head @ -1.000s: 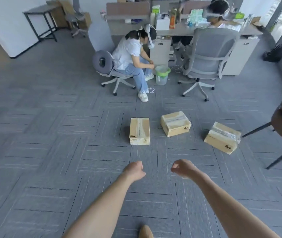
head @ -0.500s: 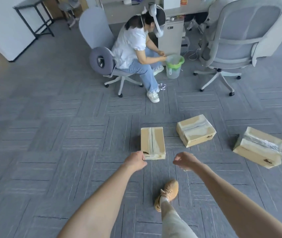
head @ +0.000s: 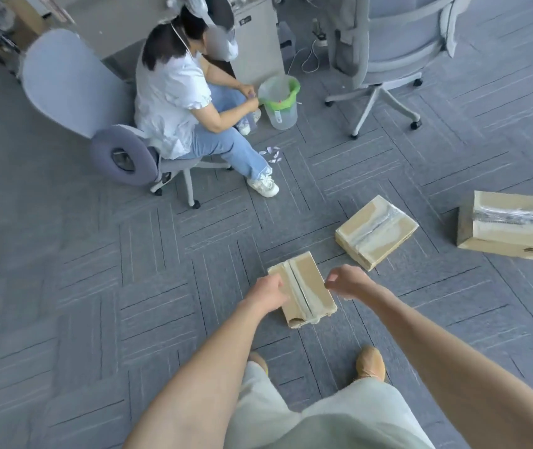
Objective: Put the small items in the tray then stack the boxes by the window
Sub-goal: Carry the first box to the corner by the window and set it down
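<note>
The nearest box (head: 302, 288) lies on the carpet floor (head: 129, 286) between both hands. The left hand (head: 266, 291) touches its side, perhaps gripping; the right hand (head: 347, 281) hovers loosely curled, empty. Stiff taped cardboard, probably light: clasp opposite sides.

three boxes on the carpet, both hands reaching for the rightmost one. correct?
Not the rightmost. In the head view the left hand and right hand flank the leftmost box, nearest the feet. Three boxes on the carpet is right.
</note>
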`<state>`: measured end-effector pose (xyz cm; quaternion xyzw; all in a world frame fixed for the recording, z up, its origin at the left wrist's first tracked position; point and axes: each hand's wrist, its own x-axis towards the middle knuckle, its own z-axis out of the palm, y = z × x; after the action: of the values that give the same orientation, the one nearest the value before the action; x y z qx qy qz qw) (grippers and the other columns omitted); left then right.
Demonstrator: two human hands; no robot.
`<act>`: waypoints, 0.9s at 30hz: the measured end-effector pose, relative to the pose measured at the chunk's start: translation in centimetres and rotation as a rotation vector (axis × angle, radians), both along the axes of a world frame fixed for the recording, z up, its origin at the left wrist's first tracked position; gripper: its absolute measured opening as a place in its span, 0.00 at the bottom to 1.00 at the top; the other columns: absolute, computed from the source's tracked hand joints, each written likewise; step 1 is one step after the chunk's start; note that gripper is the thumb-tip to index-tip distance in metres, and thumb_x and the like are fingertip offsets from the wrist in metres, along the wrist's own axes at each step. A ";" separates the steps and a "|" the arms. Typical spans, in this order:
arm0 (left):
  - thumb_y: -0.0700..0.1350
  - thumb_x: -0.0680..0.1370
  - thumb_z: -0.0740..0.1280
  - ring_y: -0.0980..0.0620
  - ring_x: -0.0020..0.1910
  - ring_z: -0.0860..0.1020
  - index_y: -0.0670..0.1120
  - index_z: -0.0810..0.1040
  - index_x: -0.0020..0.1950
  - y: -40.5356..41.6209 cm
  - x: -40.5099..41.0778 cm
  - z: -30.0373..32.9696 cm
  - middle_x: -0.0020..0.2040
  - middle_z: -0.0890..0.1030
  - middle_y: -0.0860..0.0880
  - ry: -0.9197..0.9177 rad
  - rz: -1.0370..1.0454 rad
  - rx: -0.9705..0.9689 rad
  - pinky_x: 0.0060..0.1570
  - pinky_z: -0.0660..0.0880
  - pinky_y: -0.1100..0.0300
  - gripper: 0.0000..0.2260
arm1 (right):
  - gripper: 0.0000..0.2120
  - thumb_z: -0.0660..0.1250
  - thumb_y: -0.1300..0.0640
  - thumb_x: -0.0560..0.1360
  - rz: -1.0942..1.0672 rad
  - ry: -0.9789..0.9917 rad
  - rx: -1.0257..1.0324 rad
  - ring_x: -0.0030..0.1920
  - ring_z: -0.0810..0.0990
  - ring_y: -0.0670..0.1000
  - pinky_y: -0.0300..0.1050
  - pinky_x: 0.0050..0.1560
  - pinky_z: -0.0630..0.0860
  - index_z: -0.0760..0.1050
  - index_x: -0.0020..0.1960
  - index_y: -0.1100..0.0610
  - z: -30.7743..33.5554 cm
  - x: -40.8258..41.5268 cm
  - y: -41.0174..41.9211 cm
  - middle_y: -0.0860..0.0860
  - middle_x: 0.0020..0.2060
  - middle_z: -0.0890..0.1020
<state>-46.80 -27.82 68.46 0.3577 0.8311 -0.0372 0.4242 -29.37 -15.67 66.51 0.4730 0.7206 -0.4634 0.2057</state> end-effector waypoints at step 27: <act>0.48 0.77 0.70 0.45 0.64 0.76 0.47 0.72 0.70 5.9 -25.3 -33.9 0.67 0.77 0.46 -0.061 -0.852 -0.177 0.64 0.74 0.51 0.22 | 0.12 0.69 0.53 0.76 -1.329 -0.114 -0.196 0.49 0.84 0.55 0.53 0.56 0.81 0.80 0.58 0.55 -31.6 -19.1 -21.9 0.52 0.53 0.85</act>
<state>-72.12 -21.96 34.60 0.6320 0.5899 -0.2696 0.4243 -48.49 -37.54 34.86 0.8187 0.2189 -0.5291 -0.0435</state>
